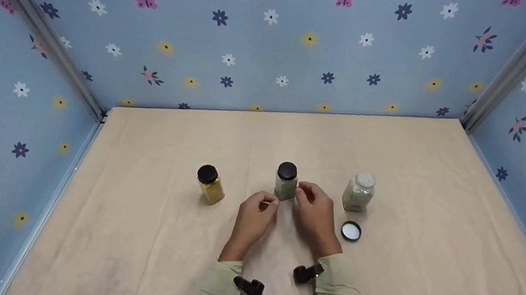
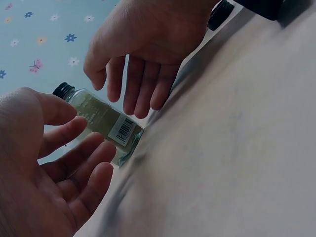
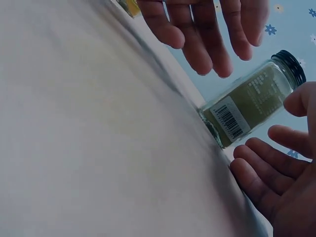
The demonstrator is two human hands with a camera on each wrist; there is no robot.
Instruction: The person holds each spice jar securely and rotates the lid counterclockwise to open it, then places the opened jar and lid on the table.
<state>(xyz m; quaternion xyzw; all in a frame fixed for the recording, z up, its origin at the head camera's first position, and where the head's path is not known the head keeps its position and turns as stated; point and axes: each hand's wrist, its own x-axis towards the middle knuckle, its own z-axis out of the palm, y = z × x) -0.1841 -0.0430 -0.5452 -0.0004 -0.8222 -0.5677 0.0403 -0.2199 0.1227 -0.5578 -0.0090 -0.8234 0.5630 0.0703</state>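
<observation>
A square glass jar with a black lid (image 1: 285,183) stands upright on the cloth in the middle, filled with green powder. Its barcode label (image 3: 228,118) faces me in both wrist views. My left hand (image 1: 255,216) is close by the jar's near left side, fingers loosely bent. On the other side my right hand (image 1: 316,215) curves beside the glass, very near it. In the left wrist view, both the left hand (image 2: 54,168) and the right hand (image 2: 148,44) have relaxed fingers around the jar, without a grip; whether any fingertip touches it I cannot tell.
To the left stands a black-lidded jar of yellow contents (image 1: 211,190). At right is a jar with a white top (image 1: 357,195), its contents pale green. Just in front of that lies a loose black lid (image 1: 351,231), white inside up. Flowered walls (image 1: 257,40) enclose the table.
</observation>
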